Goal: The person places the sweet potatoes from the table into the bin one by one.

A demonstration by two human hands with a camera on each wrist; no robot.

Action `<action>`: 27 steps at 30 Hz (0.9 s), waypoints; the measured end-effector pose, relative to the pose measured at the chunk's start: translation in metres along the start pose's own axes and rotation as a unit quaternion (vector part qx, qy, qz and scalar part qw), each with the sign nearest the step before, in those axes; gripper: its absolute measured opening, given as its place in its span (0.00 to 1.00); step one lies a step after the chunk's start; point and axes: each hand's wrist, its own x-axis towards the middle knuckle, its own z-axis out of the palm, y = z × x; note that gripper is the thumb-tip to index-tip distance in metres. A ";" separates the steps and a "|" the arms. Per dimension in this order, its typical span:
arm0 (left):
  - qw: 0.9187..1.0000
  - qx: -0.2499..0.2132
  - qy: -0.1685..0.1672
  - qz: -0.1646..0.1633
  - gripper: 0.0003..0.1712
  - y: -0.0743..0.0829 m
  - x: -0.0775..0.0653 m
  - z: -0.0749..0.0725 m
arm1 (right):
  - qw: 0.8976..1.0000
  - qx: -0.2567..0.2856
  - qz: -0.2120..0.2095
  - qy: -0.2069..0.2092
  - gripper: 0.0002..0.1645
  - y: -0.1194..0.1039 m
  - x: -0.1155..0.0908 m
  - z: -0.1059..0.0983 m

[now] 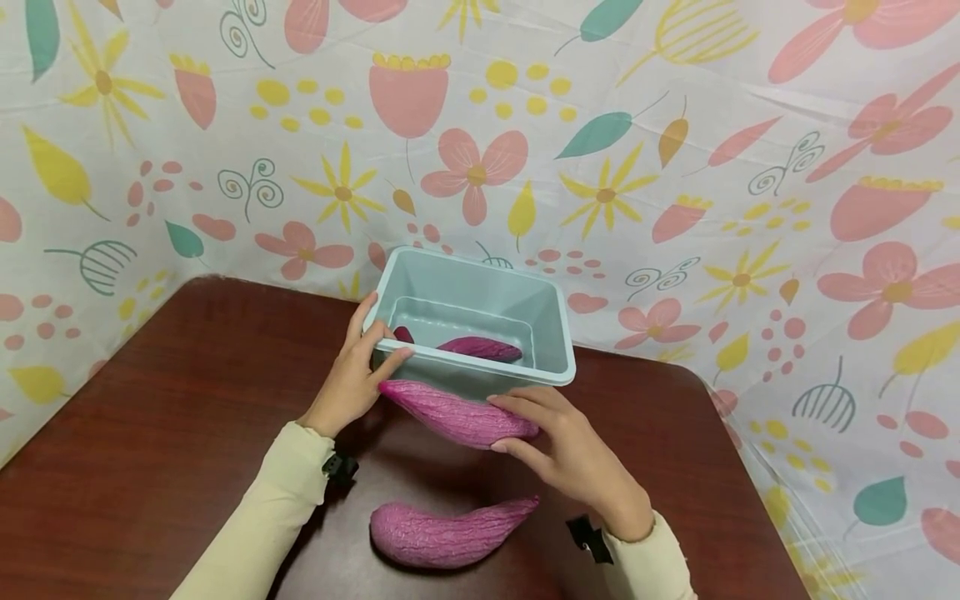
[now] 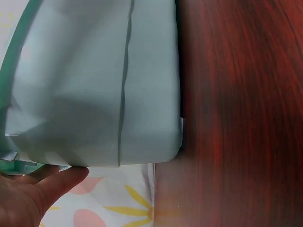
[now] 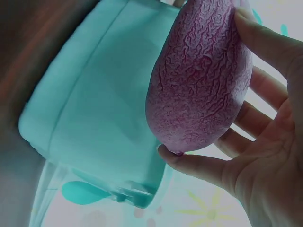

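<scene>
A light blue plastic bin stands on the table, its mouth tipped toward me. My left hand grips the bin's left front corner, thumb over the front rim. In my right hand is a wrinkled purple sweet potato, pinched near its blunt end just in front of the bin's front wall. The right wrist view shows fingers and thumb around this sweet potato. Another purple sweet potato lies on the table between my forearms. Inside the bin lie a purple sweet potato and a darker purple end, partly hidden by the rim.
The dark brown wooden table extends to both sides of the bin. Behind it hangs a white cloth printed with flowers and leaves, close to the bin's back. A black strap piece sits at my right wrist.
</scene>
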 end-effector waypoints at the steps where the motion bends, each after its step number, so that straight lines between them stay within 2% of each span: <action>1: 1.000 0.002 0.001 0.001 0.11 0.000 0.000 0.000 | 1.000 -0.004 0.001 0.003 0.29 0.000 0.001 -0.001; 16: 1.000 0.002 0.001 0.008 0.06 -0.001 -0.001 -0.001 | 1.000 0.001 -0.010 0.021 0.30 0.003 0.028 -0.019; 18: 1.000 0.005 0.003 0.015 0.08 -0.001 -0.001 -0.001 | 1.000 0.006 -0.013 0.022 0.30 0.004 0.034 -0.020; 23: 1.000 -0.003 0.000 0.028 0.19 -0.002 -0.002 -0.001 | 0.999 0.021 -0.011 0.023 0.30 0.010 0.047 -0.022; 27: 1.000 -0.011 0.001 0.028 0.14 -0.001 -0.001 -0.001 | 0.999 0.024 -0.004 0.023 0.29 0.015 0.057 -0.024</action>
